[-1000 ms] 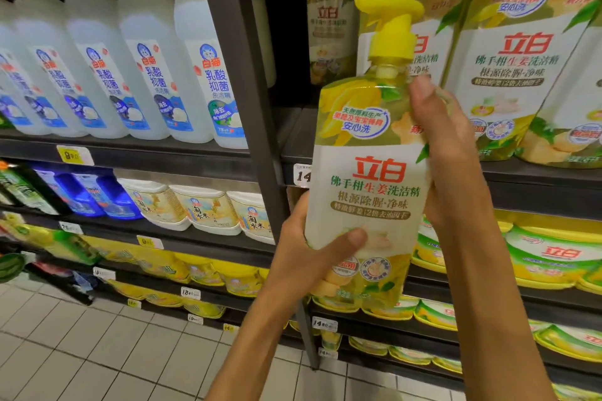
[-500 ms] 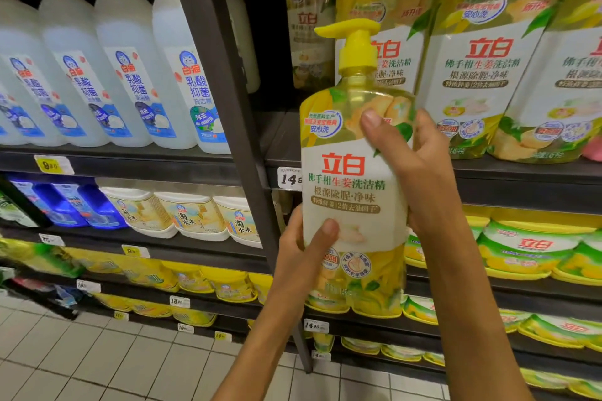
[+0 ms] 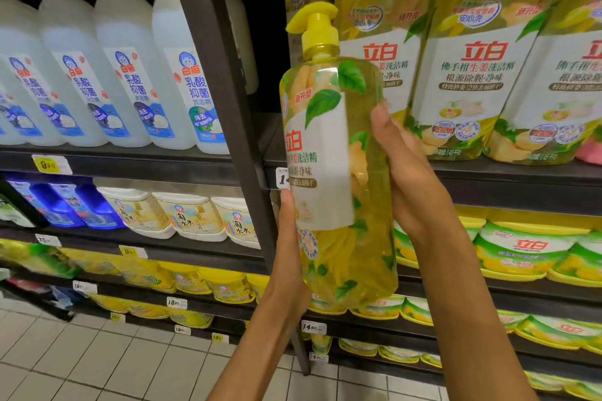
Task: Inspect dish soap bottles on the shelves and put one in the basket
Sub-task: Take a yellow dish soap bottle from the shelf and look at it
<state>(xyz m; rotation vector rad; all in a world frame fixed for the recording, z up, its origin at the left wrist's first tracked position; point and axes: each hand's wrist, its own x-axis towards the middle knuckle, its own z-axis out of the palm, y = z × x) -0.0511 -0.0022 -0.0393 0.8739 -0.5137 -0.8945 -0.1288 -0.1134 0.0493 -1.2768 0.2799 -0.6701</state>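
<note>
1. Head view: the yellow pump bottle of dish soap [image 3: 338,172] is held upright at the frame's centre, off the shelves, its label turned toward 9 o'clock.
2. The left hand [image 3: 290,273] grips its lower side at 7 o'clock, thumb pressed along the label edge; the right hand [image 3: 407,172] wraps its far side at 3 o'clock.
3. The step in hand looks like inspection, with the bottle being rotated to read the side.
4. No basket is visible, so the next move calls for lowering the bottle out of frame while supporting its base.
</note>
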